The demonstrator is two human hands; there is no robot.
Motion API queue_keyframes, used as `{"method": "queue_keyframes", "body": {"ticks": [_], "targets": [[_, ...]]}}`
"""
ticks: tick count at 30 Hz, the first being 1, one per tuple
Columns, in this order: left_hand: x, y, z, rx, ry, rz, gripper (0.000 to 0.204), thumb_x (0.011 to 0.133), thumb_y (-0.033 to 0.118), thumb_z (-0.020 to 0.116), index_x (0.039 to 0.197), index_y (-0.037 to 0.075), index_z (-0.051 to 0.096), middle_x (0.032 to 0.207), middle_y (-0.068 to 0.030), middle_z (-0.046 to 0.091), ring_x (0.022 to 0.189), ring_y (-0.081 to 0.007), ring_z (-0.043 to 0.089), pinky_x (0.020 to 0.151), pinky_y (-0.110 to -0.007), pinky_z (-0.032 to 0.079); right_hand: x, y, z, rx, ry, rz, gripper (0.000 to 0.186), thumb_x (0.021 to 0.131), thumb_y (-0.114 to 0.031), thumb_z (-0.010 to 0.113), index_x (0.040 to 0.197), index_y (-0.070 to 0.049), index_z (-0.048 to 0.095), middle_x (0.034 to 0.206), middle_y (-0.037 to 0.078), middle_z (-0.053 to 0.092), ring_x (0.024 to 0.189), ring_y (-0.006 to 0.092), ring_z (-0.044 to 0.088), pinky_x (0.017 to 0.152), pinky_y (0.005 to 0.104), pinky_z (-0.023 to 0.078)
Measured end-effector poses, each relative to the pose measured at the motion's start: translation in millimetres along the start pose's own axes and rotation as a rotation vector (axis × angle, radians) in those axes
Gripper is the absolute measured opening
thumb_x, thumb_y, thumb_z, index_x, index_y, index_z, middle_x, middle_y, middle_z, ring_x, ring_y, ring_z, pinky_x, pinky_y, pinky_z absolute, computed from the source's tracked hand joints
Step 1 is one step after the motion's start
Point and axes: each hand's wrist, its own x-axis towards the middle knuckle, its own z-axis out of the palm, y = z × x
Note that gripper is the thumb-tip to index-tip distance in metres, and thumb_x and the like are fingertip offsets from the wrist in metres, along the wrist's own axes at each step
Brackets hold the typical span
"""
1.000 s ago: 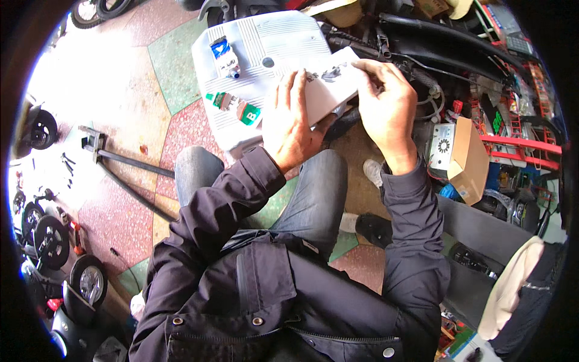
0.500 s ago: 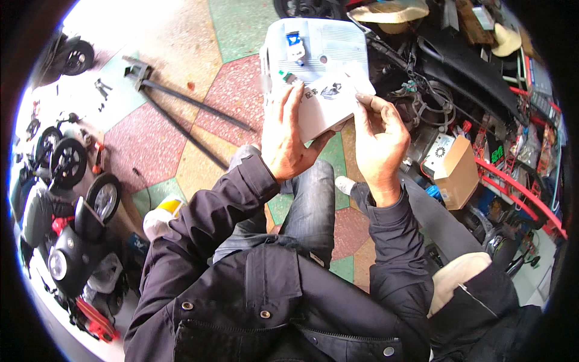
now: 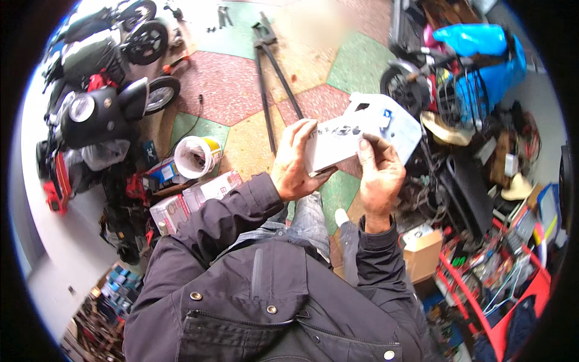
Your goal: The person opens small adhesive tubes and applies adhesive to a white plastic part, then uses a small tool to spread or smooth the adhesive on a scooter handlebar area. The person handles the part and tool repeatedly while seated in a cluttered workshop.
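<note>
The person's left-hand grip is holding a flat white box; the right-hand grip is pinching its right end.

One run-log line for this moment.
left hand: holding white box | right hand: at its right end | nearby: brown carton

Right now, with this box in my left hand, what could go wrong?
The white box could slip, since your left hand grips it at one end. The blue-and-white tube on the pale plastic surface beyond could get knocked off. The metal bars on the floor might trip someone.
</note>
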Motion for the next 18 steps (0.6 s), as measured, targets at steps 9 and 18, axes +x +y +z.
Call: {"method": "queue_keyframes", "body": {"ticks": [9, 18], "targets": [[10, -37, -168, 0.021, 0.331, -0.220, 0.094, 0.068, 0.004, 0.090, 0.148, 0.001, 0.039, 0.133, -0.0161, 0.052, 0.125, -0.0285, 0.055, 0.109, -0.041, 0.044, 24, -44, 179, 0.039, -0.361, -0.062, 0.020, 0.101, -0.004, 0.071, 0.119, 0.004, 0.071, 0.108, 0.007, 0.075, 0.095, 0.0116, 0.069, 0.085, 0.0264, 0.057], [96, -172, -327, 0.205, 0.535, -0.187, 0.092, 0.070, 0.013, 0.093, 0.145, -0.003, 0.042, 0.132, -0.0224, 0.053, 0.122, -0.0361, 0.057, 0.106, -0.044, 0.047, 109, -34, 416, 0.131, -0.527, 0.251, 0.023, 0.100, -0.011, 0.074, 0.118, 0.002, 0.069, 0.101, 0.006, 0.074, 0.087, 0.0132, 0.071, 0.079, 0.0284, 0.060]]}}
